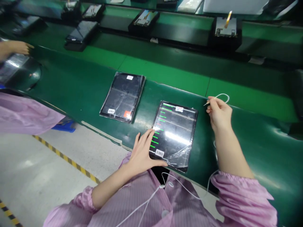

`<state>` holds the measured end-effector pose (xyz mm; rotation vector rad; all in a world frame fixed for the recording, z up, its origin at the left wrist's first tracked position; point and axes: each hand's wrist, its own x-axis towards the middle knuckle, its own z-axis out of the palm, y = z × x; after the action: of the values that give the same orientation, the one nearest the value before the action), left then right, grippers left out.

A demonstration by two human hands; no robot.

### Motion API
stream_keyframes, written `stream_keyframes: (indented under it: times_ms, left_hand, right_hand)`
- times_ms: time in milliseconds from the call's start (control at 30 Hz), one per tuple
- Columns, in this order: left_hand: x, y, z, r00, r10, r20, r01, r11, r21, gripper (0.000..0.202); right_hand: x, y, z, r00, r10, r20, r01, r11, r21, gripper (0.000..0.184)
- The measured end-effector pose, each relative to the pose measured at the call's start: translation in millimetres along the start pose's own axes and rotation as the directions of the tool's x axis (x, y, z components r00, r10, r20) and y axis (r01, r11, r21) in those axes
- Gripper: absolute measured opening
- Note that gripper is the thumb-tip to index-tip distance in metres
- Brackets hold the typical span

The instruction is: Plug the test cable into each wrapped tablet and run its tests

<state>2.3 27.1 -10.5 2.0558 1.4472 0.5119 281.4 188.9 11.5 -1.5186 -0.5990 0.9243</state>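
A tablet (175, 135) lies face up on the green bench, its lit screen listing lines of mostly green text, with a barcode label near the bottom. My left hand (143, 154) rests on its lower left corner, fingers spread along the left edge and thumb along the bottom edge. To the right of the tablet, my right hand (220, 113) pinches the plug end of a white earphone cable (223, 94), raised above the bench. The cable loops behind that hand and runs down across my front, where it splits in two. The plug is apart from the tablet.
Another film-covered tablet (123, 96), dark, lies to the left. Beyond the bench edge, a line carries several black blocks (224, 34) with devices on them. At far left, a co-worker's hand (20, 47) is near another device. Striped floor tape (66, 157) runs below left.
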Motion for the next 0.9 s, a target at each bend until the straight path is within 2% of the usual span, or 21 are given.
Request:
stream_keyframes:
  times_ms: [100, 233, 333, 433, 600, 733, 900]
  left_hand:
    - [16.0, -1.8, -1.6, 0.993, 0.041, -0.11, -0.034, 0.998, 0.059, 0.08]
    - [33.1, -4.4, 4.4, 0.985, 0.072, -0.157, -0.048, 0.987, 0.153, 0.063]
    - [33.2, -4.5, 5.5, 0.982, 0.075, -0.173, -0.05, 0.988, 0.148, 0.063]
    - [22.2, -3.1, 2.9, 0.982, 0.049, -0.183, -0.032, 0.995, 0.094, 0.072]
    - [-2.4, -5.2, 1.2, 0.996, 0.036, -0.076, -0.034, 0.999, 0.026, 0.08]
    - [-11.8, -12.5, 3.1, 0.996, 0.062, -0.058, -0.062, 0.998, 0.003, 0.077]
    - [-10.5, -18.6, 1.3, 0.985, 0.133, -0.114, -0.131, 0.991, 0.019, 0.065]
  right_hand:
    - [-0.6, 3.3, -6.0, 0.999, -0.004, -0.037, 0.007, 0.997, 0.082, 0.021]
    - [-2.2, 6.8, -9.9, 0.999, -0.007, -0.042, 0.011, 0.994, 0.108, 0.015]
    - [-4.1, 9.2, -9.2, 1.0, -0.019, -0.018, 0.02, 0.996, 0.092, 0.009]
    - [-4.6, 11.3, -7.8, 1.0, -0.03, 0.005, 0.029, 0.997, 0.077, 0.008]
    - [-9.2, 10.6, -10.4, 1.0, -0.017, 0.003, 0.016, 0.992, 0.125, 0.011]
    - [-28.9, 13.5, -18.9, 1.0, -0.008, 0.009, 0.006, 0.982, 0.19, 0.011]
    - [-55.5, 26.4, -29.2, 0.997, -0.06, -0.053, 0.072, 0.962, 0.262, 0.015]
